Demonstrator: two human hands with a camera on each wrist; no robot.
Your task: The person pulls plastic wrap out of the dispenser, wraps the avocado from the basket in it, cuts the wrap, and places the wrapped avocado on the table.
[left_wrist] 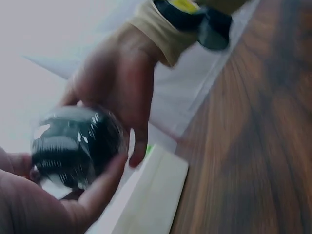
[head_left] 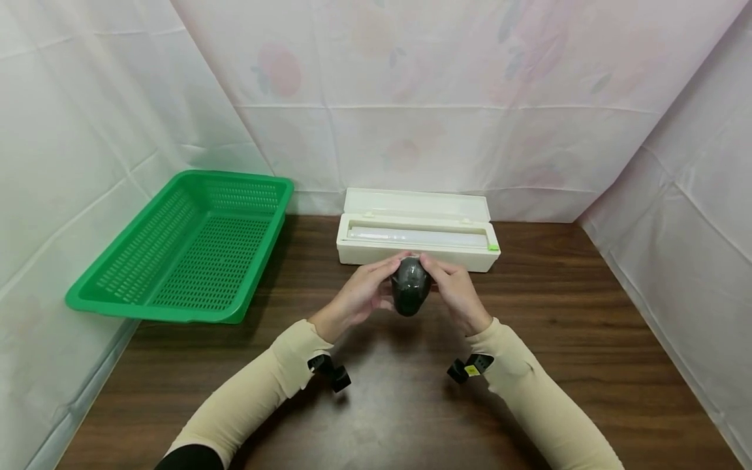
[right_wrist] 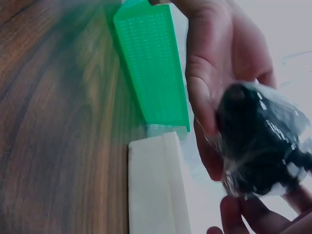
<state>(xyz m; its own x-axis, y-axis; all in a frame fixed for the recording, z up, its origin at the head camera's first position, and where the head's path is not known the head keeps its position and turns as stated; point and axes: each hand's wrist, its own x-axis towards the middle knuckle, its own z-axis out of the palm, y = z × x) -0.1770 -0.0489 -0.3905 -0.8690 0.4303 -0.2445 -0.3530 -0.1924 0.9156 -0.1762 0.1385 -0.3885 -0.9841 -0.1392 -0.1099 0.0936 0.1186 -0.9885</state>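
Observation:
A dark, rounded object (head_left: 409, 285) wrapped in clear plastic film is held above the brown table between both hands. My left hand (head_left: 361, 292) cups its left side with fingers curled round it, and my right hand (head_left: 453, 290) grips the right side. In the left wrist view the glossy wrapped object (left_wrist: 73, 146) sits in the left palm with the right hand (left_wrist: 119, 83) over it. In the right wrist view the wrapped object (right_wrist: 261, 141) shows crinkled film, with the left hand (right_wrist: 219, 63) behind it. A white cling-film dispenser box (head_left: 417, 230) lies open just beyond the hands.
A green perforated basket (head_left: 188, 248) stands at the left, partly over the table edge (head_left: 132, 326). White sheeting walls close in the back and both sides. The dispenser box (right_wrist: 156, 185) and basket (right_wrist: 151, 63) also show in the right wrist view.

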